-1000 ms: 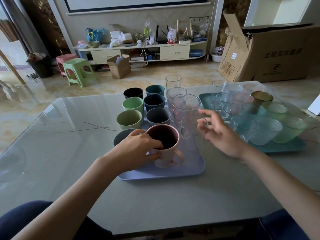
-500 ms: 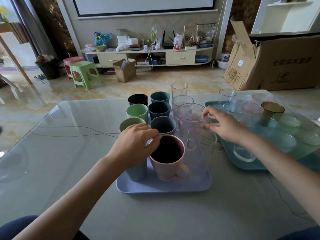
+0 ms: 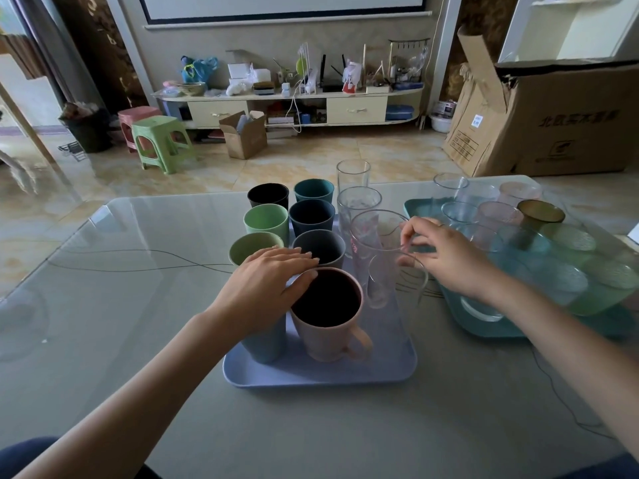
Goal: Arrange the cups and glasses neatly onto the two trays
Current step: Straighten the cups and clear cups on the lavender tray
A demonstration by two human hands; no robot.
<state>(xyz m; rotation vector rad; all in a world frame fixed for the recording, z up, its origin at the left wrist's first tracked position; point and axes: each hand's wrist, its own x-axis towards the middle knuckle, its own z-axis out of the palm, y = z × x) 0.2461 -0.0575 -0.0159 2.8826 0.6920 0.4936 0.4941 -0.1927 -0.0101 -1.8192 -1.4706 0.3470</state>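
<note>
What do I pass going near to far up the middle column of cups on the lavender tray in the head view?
Pink mug → grey cup → dark blue cup → teal cup.

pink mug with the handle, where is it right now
In the head view the pink mug stands at the near end of the lavender tray, beside a blue-grey cup under the left hand.

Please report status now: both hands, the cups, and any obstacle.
Left hand flat on blue-grey cup, touching pink mug. Right hand pinching clear glass rim. Lilac tray crowded; nothing blocking.
</note>
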